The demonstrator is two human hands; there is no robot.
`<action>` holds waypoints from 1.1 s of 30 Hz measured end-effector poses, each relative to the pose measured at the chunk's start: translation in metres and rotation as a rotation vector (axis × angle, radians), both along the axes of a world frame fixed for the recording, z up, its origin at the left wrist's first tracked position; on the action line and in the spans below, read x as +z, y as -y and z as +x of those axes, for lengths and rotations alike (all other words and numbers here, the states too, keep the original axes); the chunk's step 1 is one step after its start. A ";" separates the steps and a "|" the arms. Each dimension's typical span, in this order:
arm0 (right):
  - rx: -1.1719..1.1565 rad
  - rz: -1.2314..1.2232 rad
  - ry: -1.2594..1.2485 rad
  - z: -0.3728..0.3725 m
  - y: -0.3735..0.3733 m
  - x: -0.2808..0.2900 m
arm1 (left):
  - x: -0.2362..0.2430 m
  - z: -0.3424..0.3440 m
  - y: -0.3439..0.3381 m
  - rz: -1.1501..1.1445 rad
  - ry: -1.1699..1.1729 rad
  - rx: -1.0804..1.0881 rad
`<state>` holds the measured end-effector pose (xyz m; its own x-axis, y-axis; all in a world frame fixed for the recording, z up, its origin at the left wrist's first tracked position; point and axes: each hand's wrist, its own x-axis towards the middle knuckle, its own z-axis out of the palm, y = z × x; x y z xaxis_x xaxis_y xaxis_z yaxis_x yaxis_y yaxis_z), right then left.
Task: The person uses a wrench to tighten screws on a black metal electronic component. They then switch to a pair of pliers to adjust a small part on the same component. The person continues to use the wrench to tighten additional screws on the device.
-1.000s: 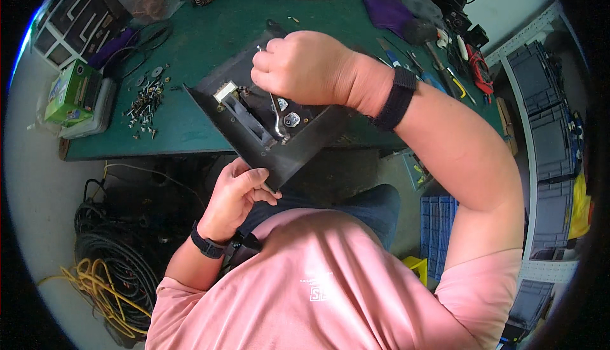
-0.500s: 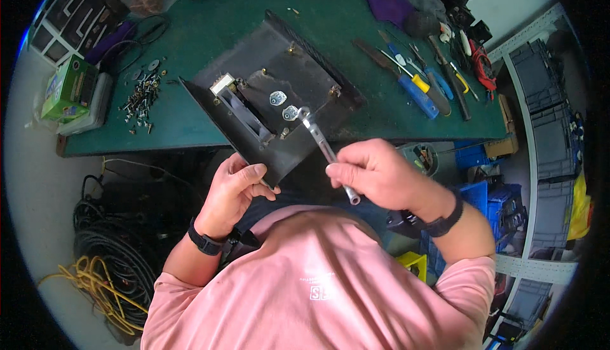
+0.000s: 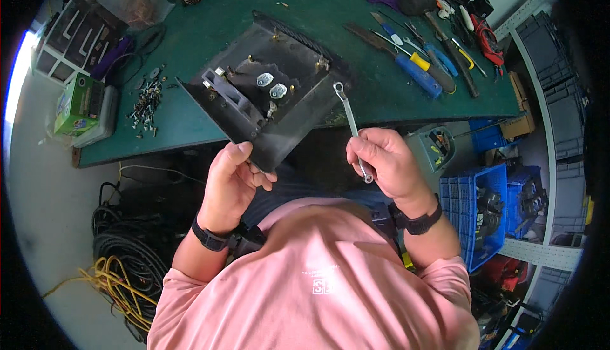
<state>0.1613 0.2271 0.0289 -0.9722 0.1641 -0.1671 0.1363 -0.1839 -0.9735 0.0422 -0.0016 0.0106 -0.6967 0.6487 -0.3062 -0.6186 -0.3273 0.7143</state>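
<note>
My left hand (image 3: 230, 181) grips the near corner of a black metal panel (image 3: 289, 137), thumb on top and fingers curled beneath. The panel lies tilted across the front edge of the green workbench. Mounted on it are a black bracket (image 3: 236, 96), two silver disc-shaped parts (image 3: 265, 80) and several brass studs. In my right hand (image 3: 384, 159) is a double-ended ring spanner (image 3: 351, 114), held by its lower part. Its upper ring end stands just right of the panel, apart from it.
Pliers, screwdrivers and a wooden-handled tool lie around a blue-handled scraper (image 3: 419, 80) at the right. Loose screws (image 3: 147, 102) are heaped at the left beside a green box (image 3: 79, 104). Blue crates (image 3: 473, 216) stand below right; coiled black cables (image 3: 124, 242) lie below left.
The spanner has moved off the panel's silver discs to the right and turned more upright. My left hand keeps its hold on the panel's corner; the view has shifted slightly.
</note>
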 end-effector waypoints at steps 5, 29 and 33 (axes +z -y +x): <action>-0.004 0.033 0.018 0.009 -0.005 0.007 | 0.002 -0.003 -0.008 0.077 0.028 0.017; -0.009 -0.175 -0.041 -0.003 0.003 0.014 | 0.016 0.017 -0.046 -0.216 -0.172 0.012; 0.000 -0.252 -0.031 -0.008 0.010 0.019 | 0.014 0.019 -0.045 -0.199 -0.170 0.011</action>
